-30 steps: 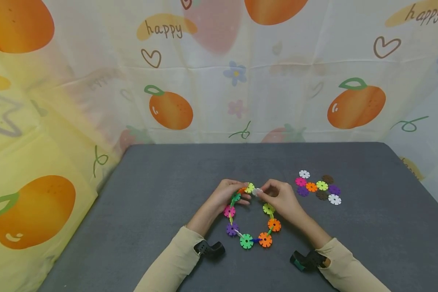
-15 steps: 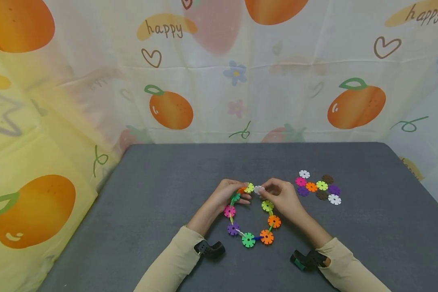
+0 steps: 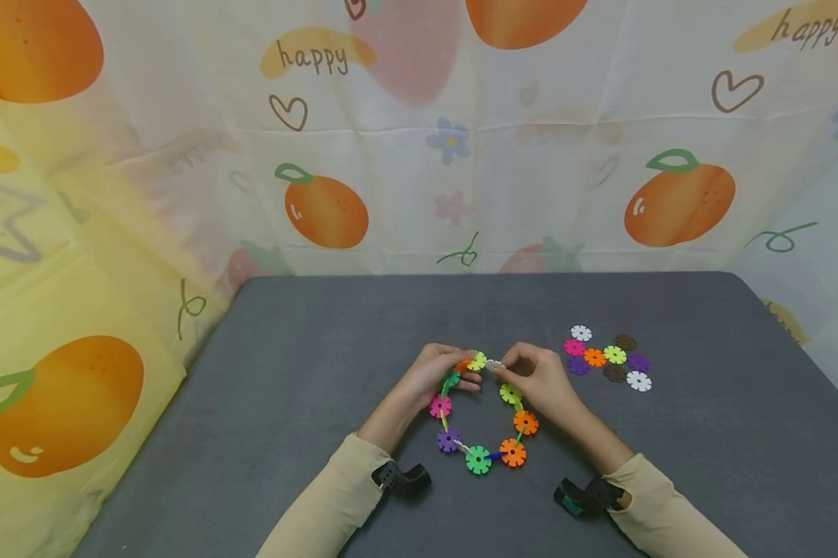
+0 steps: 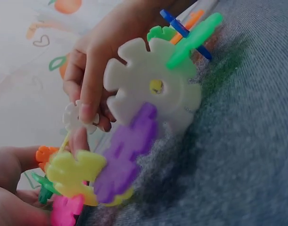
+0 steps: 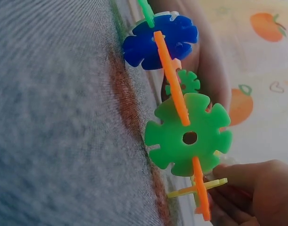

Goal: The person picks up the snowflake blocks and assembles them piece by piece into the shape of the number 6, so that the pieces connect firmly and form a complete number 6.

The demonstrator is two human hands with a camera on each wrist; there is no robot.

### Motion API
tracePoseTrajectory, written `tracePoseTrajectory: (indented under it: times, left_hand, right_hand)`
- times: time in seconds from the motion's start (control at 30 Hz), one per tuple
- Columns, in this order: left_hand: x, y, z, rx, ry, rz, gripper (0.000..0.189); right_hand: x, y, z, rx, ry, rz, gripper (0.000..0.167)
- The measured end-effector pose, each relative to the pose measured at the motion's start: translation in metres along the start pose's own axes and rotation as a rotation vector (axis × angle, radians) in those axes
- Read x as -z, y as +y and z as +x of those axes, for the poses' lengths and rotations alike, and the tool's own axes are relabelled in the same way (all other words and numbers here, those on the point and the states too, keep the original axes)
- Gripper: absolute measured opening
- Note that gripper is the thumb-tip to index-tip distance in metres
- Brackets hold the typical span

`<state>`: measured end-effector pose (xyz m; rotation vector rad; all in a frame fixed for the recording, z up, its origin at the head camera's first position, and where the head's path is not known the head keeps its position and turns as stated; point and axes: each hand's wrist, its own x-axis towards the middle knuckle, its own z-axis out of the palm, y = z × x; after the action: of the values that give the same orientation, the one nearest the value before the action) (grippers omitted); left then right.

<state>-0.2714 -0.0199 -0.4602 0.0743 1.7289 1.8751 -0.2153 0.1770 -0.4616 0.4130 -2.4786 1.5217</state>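
Slotted plastic discs are joined edge to edge into a hanging loop, whose near end shows a green disc. My left hand grips the loop's upper left by an orange disc and a yellow-green disc. Opposite it, my right hand pinches a white disc between thumb and finger. That white disc meets a thin yellow disc edge in the left wrist view. The loop's right end, a yellow-green disc, hangs below my right fingers. Large in the right wrist view is a green disc with orange discs slotted in.
Loose discs in several colours, among them an orange disc and a white disc, lie flat to the right of my hands. The grey table reaches back to a fruit-printed cloth. Dark straps with cameras sit on both wrists.
The white disc has turned in my right fingers and now shows a narrower face. The loop's near end has swung slightly right. My left hand has hardly moved.
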Motion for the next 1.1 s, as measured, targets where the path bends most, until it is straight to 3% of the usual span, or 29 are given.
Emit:
tracePoseTrajectory:
  times: [0.37,0.7,0.9,1.1]
  left_hand:
    - [-0.0036,-0.0016,-0.0025,-0.038,0.026,0.084,0.030]
    - [-0.0028,-0.0019,-0.0022,-0.091,0.027,0.002,0.030]
    - [-0.0015,0.0019,-0.0029,-0.094,-0.022,-0.030,0.028]
    - [-0.0045,-0.0023,-0.0014,-0.071,0.034,0.031,0.028]
  right_hand:
    - [-0.0051,0.0023,-0.0010,0.120,0.025,-0.089,0.015]
    - [-0.0039,0.0041,0.0004,0.005,0.039,0.068,0.005]
    - [0.0000,0.0000,0.0035,-0.057,0.023,-0.017,0.006]
    - [0.0000,-0.0010,0.0006,-0.025,0.029,-0.031,0.010]
